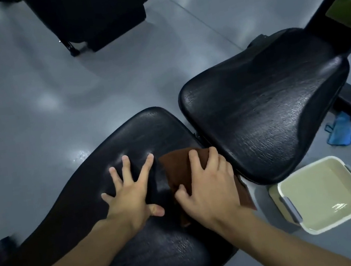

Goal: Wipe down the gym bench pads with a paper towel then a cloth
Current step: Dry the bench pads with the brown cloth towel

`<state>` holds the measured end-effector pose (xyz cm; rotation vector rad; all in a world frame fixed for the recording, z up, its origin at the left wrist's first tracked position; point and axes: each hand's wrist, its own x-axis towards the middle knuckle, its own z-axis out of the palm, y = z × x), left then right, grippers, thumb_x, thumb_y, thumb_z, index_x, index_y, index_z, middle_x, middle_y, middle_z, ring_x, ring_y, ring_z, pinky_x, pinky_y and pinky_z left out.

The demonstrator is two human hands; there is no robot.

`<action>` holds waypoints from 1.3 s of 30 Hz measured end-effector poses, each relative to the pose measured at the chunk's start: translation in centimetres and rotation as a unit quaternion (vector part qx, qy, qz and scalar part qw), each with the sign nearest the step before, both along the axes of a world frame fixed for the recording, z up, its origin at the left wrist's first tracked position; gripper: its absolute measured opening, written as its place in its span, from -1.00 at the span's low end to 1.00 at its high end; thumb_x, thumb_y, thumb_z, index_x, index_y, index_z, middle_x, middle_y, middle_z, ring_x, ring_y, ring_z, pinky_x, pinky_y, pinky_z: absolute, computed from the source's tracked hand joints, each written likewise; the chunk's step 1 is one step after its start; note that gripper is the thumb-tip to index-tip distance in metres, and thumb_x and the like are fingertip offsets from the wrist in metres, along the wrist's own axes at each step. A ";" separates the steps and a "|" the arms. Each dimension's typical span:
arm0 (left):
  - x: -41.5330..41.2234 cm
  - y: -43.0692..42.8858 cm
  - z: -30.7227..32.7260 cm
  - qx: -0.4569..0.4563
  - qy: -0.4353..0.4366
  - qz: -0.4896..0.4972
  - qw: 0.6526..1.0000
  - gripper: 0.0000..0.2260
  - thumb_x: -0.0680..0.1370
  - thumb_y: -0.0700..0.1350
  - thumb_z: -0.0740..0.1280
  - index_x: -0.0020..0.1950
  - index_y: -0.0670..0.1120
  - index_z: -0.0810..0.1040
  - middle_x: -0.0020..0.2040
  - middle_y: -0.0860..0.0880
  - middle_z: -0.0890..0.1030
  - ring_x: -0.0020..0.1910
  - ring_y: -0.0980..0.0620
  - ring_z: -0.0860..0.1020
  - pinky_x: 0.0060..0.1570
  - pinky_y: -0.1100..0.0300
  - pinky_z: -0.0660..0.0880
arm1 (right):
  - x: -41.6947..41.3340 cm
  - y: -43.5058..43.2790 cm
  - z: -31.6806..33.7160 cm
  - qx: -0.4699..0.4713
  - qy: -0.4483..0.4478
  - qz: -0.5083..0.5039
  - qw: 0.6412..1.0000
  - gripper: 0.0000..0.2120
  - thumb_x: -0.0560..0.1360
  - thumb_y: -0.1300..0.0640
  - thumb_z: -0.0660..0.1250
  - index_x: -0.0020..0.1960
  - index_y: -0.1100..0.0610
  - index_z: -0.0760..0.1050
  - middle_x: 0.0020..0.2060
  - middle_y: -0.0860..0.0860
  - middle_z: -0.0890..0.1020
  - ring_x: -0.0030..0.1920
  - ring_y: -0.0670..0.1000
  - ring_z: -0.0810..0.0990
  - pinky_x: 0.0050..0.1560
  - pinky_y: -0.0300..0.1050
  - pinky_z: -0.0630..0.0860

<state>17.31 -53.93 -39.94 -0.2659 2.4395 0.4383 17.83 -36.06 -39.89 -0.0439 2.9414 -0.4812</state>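
since the right hand is bent over the brown cloth with fingertips and thumb pressing into it, the cloth is held down on the long pad, near that pad's rounded far end and right edge. the left hand lies just beside it, fingers spread wide and flat on the pad, holding nothing.

the long pad runs from lower left to upper right, its rounded end pointing at the seat pad across a narrow gap. the cloth is folded into a rough oblong whose long side crosses the pad at a slant, from a corner near the left fingertips down to a corner hanging past the pad's right edge.

that hanging corner is the likely trouble: a stroke to the right could drag the cloth off the edge or catch it in the gap, and the tub, which seems to hold liquid, stands on the floor just below. the pad looks glossy, perhaps damp, so the bracing left hand might skid.

farther off, a blue rag lies on the floor by the seat pad, well apart from both hands.
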 end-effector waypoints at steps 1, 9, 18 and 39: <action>0.1 -0.2 -0.1 0.002 0.002 -0.008 1.000 0.20 0.31 0.00 0.60 0.39 0.48 -0.39 0.49 0.04 -0.51 0.47 -0.21 -0.48 0.35 -0.51 -0.07 | -0.9 -0.9 0.0 0.005 0.004 -0.006 1.000 -0.26 0.27 -0.19 0.21 0.36 0.16 0.35 0.27 0.39 0.43 0.15 0.37 0.46 0.20 0.26 0.42; -3.3 -4.3 1.6 -0.024 0.058 -0.083 0.995 0.11 0.22 0.28 0.56 0.46 0.42 -0.22 0.52 0.02 -0.13 0.55 -0.21 -0.13 0.33 -0.42 0.14 | 5.0 1.3 0.2 0.008 0.039 -0.018 0.999 -0.31 0.43 -0.21 0.22 0.54 -0.06 0.26 0.52 0.30 0.20 0.47 0.32 0.26 0.38 0.29 0.31; -3.4 -5.3 -0.5 -0.026 0.052 -0.077 0.995 0.17 0.31 0.19 0.55 0.43 0.37 -0.43 0.53 -0.02 -0.45 0.51 -0.24 -0.40 0.31 -0.53 0.07 | -1.4 -3.8 0.0 0.008 0.048 -0.118 0.992 -0.33 0.31 -0.17 0.26 0.40 0.00 0.38 0.31 0.37 0.38 0.25 0.35 0.41 0.28 0.34 0.31; -4.0 -5.7 -0.2 -0.019 0.020 -0.061 0.998 0.23 0.27 0.26 0.53 0.46 0.24 -0.47 0.50 0.01 -0.49 0.46 -0.18 -0.50 0.35 -0.51 -0.05 | -9.9 -7.5 1.4 0.083 -0.054 -0.009 0.995 -0.20 0.42 -0.42 -0.13 0.53 -0.05 0.24 0.47 0.32 0.26 0.41 0.31 0.30 0.40 0.24 0.19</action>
